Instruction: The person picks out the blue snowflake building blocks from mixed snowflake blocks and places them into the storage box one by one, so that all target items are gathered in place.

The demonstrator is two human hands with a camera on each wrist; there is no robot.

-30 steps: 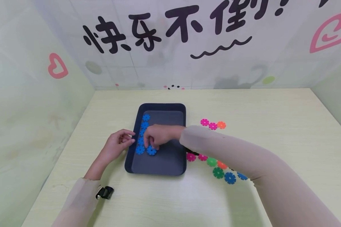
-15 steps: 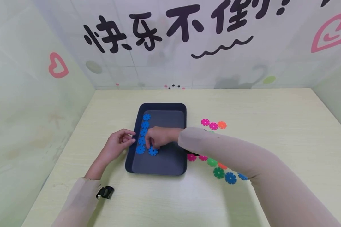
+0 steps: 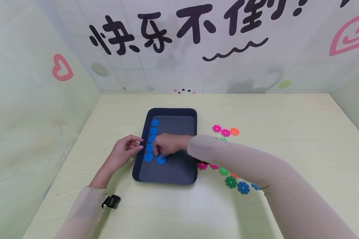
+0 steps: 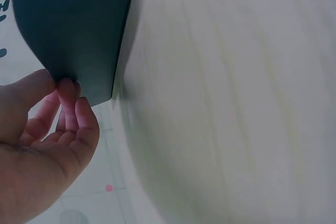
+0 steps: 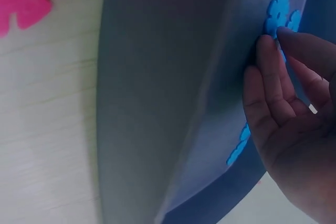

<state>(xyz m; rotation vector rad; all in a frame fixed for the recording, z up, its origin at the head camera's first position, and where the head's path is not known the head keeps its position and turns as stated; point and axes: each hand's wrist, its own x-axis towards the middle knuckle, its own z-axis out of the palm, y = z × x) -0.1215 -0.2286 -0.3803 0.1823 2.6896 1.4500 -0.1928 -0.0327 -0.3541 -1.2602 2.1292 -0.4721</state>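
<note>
A dark tray point(image 3: 179, 176) lies on the table. My left hand point(image 3: 122, 153) is at its left side, thumb and fingers pinching the rim; the left wrist view shows the fingertips against the tray wall point(image 4: 79, 30). Over the tray's inside, my right hand point(image 3: 170, 145) points down with curled fingers. Its thumb and fingertip pinch the edge of a blue snowflake disc point(image 3: 161, 160), seen by the thumb tip in the right wrist view point(image 5: 278, 11). To the left of that disc, several blue snowflake discs point(image 3: 148, 157) form a column along the tray's left wall.
Right of the tray lie loose snowflake discs: pink point(image 3: 216, 128), orange point(image 3: 234, 131), green point(image 3: 230, 182) and blue point(image 3: 243, 188). The right sleeve point(image 3: 242, 156) covers part of them. A printed wall point(image 3: 167, 73) stands behind the table.
The blue disc under my right hand has shifted slightly toward the near side of the tray, and the right hand has moved slightly with it. My left hand stays at the rim.
</note>
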